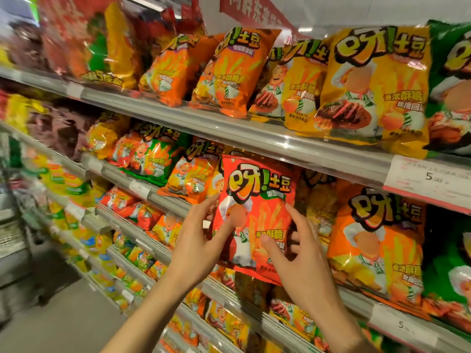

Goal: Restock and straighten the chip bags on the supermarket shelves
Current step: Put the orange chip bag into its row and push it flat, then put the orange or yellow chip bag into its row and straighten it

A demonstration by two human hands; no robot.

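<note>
A red chip bag [257, 197] stands upright at the front of the middle shelf, in front of other bags. My left hand [201, 240] holds its left edge, thumb across the front of the bag and fingers reaching behind it. My right hand [303, 253] is at the bag's right side, thumb on the front and fingers curled round the edge. Orange chip bags [377, 245] stand just right of it, and more orange and green ones [188, 174] to the left on the same shelf.
The upper shelf [254, 133] carries orange and yellow bags [377, 87], with a green bag [451, 98] at the far right. Price tags [430, 177] hang on the shelf rails. Lower shelves [142, 248] hold smaller bags. The grey aisle floor [58, 314] lies at lower left.
</note>
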